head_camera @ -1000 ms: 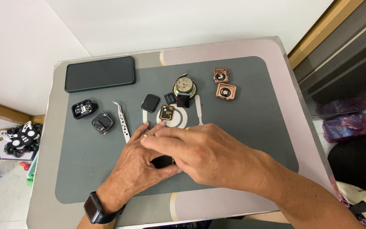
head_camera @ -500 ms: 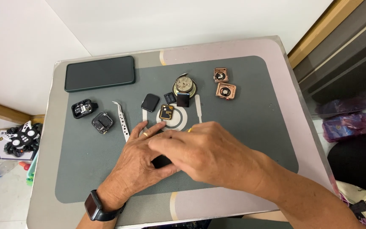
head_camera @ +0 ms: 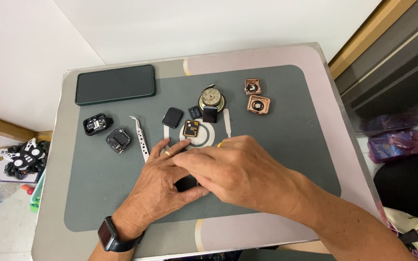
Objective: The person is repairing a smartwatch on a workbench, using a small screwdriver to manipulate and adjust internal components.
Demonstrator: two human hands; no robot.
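Small table w/ grey mat; phone on mat.

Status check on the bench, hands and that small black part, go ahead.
Left hand and right hand both closed over small black part, right overlapping left. Part mostly hidden on grey mat. Tweezers lie beside left fingers.

Both hands meet over the grey mat — the left hand cupping a small black part, the right hand laid across it. Tweezers lie just beside the left fingers; a dark phone rests further back.
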